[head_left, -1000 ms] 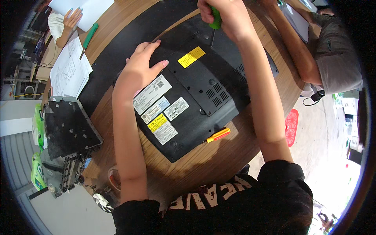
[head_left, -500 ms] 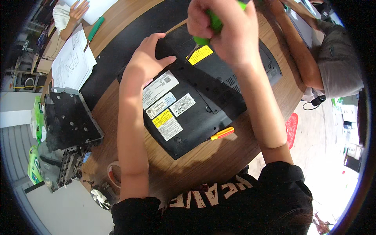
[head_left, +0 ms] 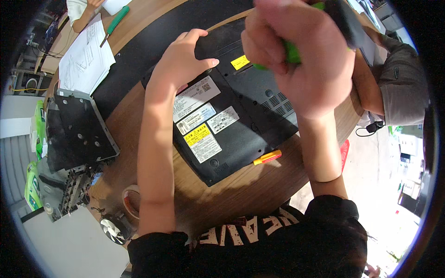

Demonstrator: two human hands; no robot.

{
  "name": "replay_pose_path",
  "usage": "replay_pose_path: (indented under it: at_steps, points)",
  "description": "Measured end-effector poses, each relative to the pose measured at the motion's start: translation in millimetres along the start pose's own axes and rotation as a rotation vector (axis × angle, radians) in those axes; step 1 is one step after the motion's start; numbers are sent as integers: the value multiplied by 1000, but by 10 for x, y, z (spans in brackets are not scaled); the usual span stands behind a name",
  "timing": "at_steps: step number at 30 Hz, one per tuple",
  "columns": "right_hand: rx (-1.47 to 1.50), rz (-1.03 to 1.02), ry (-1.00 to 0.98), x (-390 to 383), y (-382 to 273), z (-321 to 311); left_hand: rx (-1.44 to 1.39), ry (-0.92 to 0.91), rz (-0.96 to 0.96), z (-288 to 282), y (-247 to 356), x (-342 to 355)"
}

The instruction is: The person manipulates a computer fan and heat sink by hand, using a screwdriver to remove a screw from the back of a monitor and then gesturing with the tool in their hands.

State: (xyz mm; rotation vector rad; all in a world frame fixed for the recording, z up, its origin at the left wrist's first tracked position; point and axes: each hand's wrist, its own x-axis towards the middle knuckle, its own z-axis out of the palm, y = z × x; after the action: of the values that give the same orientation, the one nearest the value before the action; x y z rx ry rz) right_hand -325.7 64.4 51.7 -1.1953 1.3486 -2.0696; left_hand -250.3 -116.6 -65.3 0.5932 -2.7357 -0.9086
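The left arm is being extended forward, and the left hand is being spread, thumb parted from fingers, at the far left edge of an upturned black laptop; nothing is being seen in its grasp. The right arm is being raised, and the right hand, blurred and nearer the camera, is being clenched around a green handle, whose working end is being hidden. The laptop is being supported between the forearms by the wooden table.

Five labels are being displayed on its underside: one yellow label, one yellow-and-white warning label with triangles, and three mainly white labels, the largest bearing a square code. Light block lettering is being borne by the black shirt.

One yellow-and-red screwdriver is being shown at the laptop's near edge; one green-handled tool is being seen beside papers; one fan is being shown at lower left.
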Motion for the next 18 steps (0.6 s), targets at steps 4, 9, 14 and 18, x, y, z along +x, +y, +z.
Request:
replay_pose_path:
  at_steps: [4, 9, 14, 18]
  points:
    - [-172, -98, -113, 77, 308, -22, 45, -33, 39, 1, 0, 53]
    - [-50, -131, -104, 170, 508, -16, 98, -63, 51, 28, -29, 87]
    - [90, 207, -110, 192, 387, -87, 254, -11, 33, -10, 51, -18]
    - [-105, 88, -79, 220, 317, -182, 36, 58, 203, -74, 363, -120]
